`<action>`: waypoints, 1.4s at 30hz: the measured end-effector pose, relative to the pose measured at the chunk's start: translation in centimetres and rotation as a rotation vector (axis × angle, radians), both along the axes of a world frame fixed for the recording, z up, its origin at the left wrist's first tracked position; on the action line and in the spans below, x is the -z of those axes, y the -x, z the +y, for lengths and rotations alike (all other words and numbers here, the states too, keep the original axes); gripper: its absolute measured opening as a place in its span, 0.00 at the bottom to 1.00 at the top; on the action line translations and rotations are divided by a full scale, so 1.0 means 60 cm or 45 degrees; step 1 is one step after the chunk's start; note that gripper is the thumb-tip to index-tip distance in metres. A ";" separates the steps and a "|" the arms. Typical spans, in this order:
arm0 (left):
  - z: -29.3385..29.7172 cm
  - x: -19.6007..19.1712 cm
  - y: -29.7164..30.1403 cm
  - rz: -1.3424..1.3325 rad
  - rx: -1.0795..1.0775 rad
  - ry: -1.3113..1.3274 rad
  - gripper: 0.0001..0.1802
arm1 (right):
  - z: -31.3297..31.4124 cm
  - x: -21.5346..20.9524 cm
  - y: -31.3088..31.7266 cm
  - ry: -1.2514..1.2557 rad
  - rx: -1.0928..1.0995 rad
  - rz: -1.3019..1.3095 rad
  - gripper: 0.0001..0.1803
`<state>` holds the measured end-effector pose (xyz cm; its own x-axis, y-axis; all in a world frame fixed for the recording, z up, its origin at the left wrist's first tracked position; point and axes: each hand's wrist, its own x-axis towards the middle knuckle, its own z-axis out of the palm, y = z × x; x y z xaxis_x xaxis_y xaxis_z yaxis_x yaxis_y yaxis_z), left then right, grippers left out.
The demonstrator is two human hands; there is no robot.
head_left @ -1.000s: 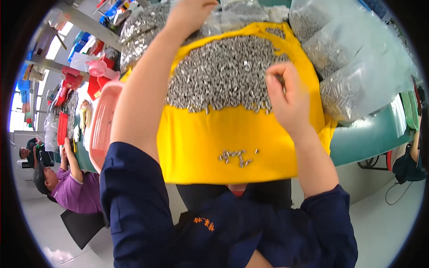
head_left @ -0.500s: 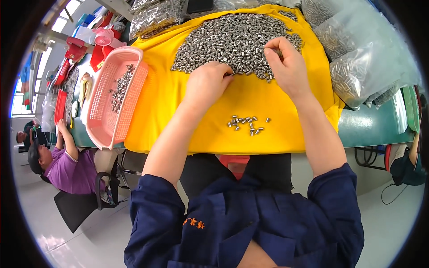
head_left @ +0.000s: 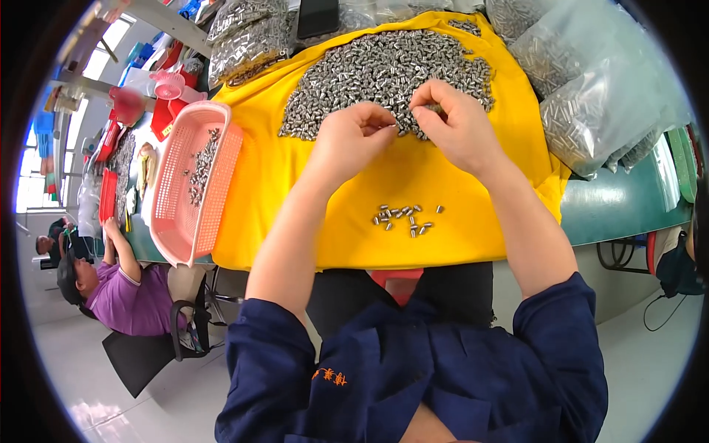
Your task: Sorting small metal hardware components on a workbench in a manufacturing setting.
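A wide heap of small silvery metal cylinders [head_left: 369, 70] covers the far part of a yellow cloth [head_left: 295, 221]. Over its near edge, my left hand [head_left: 353, 140] has thumb and forefinger pinched together; whatever lies at the tips is too small to make out. Facing it from the right, my right hand [head_left: 461, 131] is curled closed, thumb against fingers, and what it holds is mostly hidden. The fingertips of both hands are close but apart. Nearer to me, a loose group of several cylinders [head_left: 402, 215] lies on the cloth.
Left of the cloth stands a pink perforated basket [head_left: 173, 214] with some cylinders inside. Clear plastic bags of metal parts [head_left: 583, 122] crowd the right side; more bags [head_left: 247, 40] and a black phone [head_left: 317, 18] lie at the back. A person in purple [head_left: 140, 295] sits at left.
My hands have drawn closer together: the right has moved left and nearer to me, the left slightly right with its fingertips off the heap's edge. The whole view has shifted a little.
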<state>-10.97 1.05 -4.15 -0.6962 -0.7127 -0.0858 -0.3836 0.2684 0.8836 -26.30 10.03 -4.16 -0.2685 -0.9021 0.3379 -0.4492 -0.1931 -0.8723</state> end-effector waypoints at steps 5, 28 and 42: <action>-0.005 0.027 0.005 0.541 -0.053 -0.491 0.08 | 0.003 -0.004 0.000 -0.053 -0.010 0.027 0.04; 0.002 0.028 0.000 0.424 -0.035 -0.239 0.07 | 0.005 0.003 -0.029 0.052 0.069 0.533 0.05; -0.016 0.034 -0.012 0.630 -0.038 -0.792 0.08 | 0.006 -0.004 -0.021 -0.037 0.048 0.082 0.04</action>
